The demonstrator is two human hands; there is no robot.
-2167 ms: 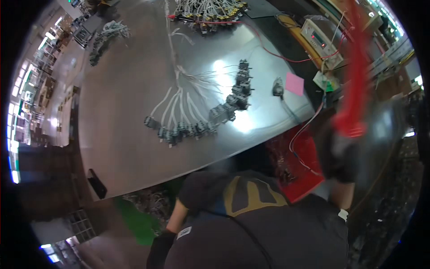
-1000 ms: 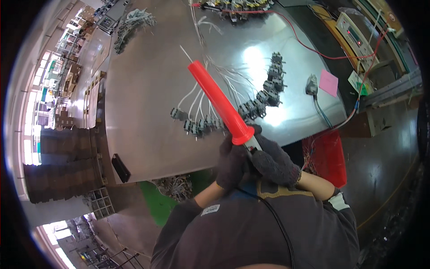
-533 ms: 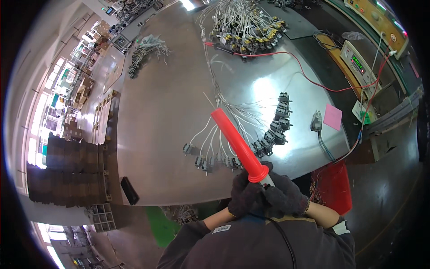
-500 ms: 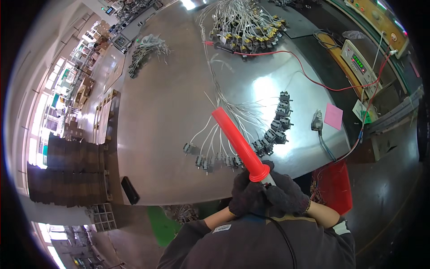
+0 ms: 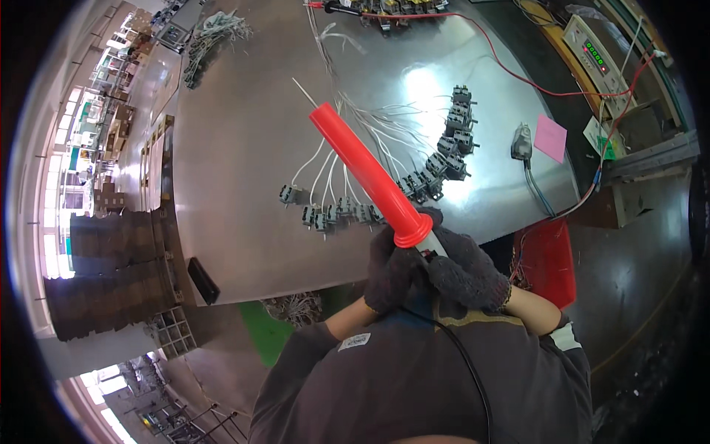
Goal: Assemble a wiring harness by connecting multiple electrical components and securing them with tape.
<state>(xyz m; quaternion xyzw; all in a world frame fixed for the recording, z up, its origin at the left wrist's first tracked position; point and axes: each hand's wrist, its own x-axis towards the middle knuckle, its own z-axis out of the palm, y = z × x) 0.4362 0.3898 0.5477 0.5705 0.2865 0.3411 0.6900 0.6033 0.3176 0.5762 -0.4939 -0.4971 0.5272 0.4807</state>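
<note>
Both my hands wear dark knitted gloves and meet close to my body at the table's near edge. Between them is a red test probe (image 5: 362,174), a long tube with a flange, a pale handle and a thin metal tip. My left hand (image 5: 392,270) wraps its handle from one side, and my right hand (image 5: 473,272) closes on it from the other, fingers partly hidden. The probe slants up and left over several small black plug-like connectors (image 5: 344,212) lying in an arc. Their white wires (image 5: 377,122) fan out from a bundle behind.
A metal table (image 5: 244,148) carries a grey plug (image 5: 522,140), a pink note (image 5: 550,138), a wire bundle (image 5: 214,37) and a black case (image 5: 203,280). A red lead (image 5: 510,63) runs to a meter (image 5: 594,55). A red bin (image 5: 551,255) stands below right.
The view has tipped so the table and its contents sit higher in the picture. The probe, held in both hands, has shifted slightly up and left over the connectors.
</note>
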